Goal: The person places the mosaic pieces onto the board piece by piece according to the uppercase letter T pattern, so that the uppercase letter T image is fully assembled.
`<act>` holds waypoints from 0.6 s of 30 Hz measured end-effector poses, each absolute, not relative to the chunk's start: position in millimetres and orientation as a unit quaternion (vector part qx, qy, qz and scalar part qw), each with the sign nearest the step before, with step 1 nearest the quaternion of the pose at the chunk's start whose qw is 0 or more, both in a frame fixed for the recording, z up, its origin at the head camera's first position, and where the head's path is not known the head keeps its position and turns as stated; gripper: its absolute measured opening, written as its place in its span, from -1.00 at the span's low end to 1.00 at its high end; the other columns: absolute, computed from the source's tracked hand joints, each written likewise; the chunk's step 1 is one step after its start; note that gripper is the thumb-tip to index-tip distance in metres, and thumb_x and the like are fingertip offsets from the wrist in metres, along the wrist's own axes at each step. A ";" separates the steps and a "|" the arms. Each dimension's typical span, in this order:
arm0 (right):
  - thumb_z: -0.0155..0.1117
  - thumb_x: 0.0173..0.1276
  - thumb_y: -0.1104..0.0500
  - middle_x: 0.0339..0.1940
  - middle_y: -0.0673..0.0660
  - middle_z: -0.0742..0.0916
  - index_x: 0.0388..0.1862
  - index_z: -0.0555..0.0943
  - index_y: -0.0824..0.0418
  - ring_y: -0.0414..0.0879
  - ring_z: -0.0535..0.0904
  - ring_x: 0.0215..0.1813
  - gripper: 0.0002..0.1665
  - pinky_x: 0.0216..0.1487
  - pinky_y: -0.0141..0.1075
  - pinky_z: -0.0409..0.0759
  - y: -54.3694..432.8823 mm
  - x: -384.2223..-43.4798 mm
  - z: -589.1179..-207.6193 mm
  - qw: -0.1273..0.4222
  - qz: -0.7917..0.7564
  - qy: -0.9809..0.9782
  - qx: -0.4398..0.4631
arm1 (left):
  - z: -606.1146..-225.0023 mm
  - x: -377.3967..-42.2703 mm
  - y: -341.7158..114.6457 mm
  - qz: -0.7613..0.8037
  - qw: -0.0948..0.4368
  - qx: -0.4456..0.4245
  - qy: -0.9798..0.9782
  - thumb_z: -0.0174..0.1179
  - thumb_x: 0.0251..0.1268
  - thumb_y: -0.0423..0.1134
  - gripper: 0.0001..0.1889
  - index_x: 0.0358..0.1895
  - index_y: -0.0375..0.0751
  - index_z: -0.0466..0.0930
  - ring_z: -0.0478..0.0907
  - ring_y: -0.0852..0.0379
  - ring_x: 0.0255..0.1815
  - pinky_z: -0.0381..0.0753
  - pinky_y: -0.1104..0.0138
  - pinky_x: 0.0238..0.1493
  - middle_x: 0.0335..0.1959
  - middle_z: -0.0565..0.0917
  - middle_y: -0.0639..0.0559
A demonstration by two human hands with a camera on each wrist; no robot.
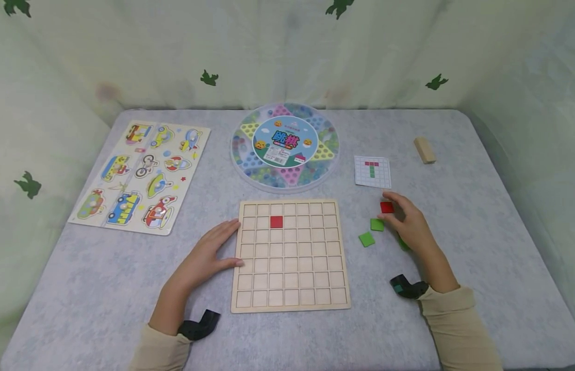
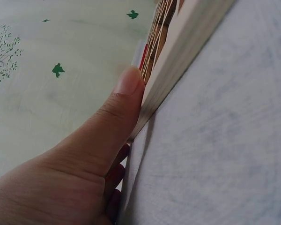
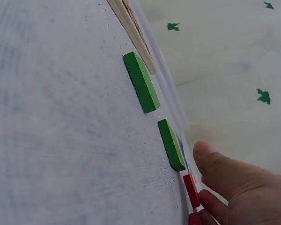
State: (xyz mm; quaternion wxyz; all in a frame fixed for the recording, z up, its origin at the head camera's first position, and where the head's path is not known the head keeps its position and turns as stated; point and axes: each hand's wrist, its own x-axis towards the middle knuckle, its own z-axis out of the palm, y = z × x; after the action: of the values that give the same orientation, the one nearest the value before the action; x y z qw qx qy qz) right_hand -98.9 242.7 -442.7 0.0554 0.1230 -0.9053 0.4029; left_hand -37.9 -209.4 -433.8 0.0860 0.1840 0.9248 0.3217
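A wooden grid board (image 1: 291,251) lies at the centre with one red square tile (image 1: 276,222) in its second row. My left hand (image 1: 208,252) rests at the board's left edge, thumb and fingertips touching the rim, fingers fairly straight. In the right wrist view, the right thumb stands apart from the tiles. My right hand (image 1: 410,224) is spread around a loose red tile (image 1: 387,207) on the table. Green tiles (image 1: 377,224) lie beside it, one partly hidden under the hand. A second red piece (image 3: 194,218) shows by the fingers in the right wrist view.
Behind the right hand lies a white card (image 1: 372,172) printed with a red and green T on a grid. A wooden block (image 1: 424,150) sits farther right. A round Chinese checkers box (image 1: 285,180) is behind the board, and a vehicle puzzle (image 1: 141,178) lies left.
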 end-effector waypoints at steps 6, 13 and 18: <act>0.29 0.15 0.27 0.16 0.29 0.46 0.19 0.36 0.34 0.16 0.29 0.23 -0.38 0.22 0.00 0.22 246.2 -99.6 -447.2 0.037 0.387 -0.916 0.099 | -433.8 -38.2 -208.9 0.320 0.089 0.183 0.926 0.32 -0.11 0.12 -0.07 0.35 -0.21 0.13 0.00 -0.12 0.35 0.01 0.00 0.28 0.34 0.17 -0.12; 0.25 0.18 0.33 0.11 0.31 0.47 0.11 0.43 0.36 0.20 0.29 0.19 -0.51 0.19 0.04 0.23 248.8 -100.3 -446.3 0.034 0.356 -0.931 0.077 | -432.8 -37.7 -208.3 0.316 0.088 0.181 0.927 0.32 -0.11 0.12 -0.06 0.35 -0.21 0.13 0.00 -0.12 0.35 0.02 0.00 0.27 0.34 0.17 -0.13; 0.24 0.21 0.28 0.03 0.33 0.46 0.00 0.49 0.39 0.21 0.32 0.14 -0.62 0.15 0.08 0.26 249.0 -99.8 -444.7 0.033 0.351 -0.934 0.063 | -433.0 -37.9 -208.3 0.318 0.089 0.180 0.926 0.32 -0.12 0.12 -0.06 0.35 -0.22 0.13 0.01 -0.12 0.35 0.02 0.00 0.27 0.34 0.18 -0.13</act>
State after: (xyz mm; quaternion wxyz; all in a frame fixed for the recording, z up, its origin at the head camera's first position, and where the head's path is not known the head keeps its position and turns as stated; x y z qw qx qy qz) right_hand -99.8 249.0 -444.7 0.0332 0.0627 -0.9339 0.3505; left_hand -37.9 -208.3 -433.0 0.0886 0.1804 0.9264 0.3183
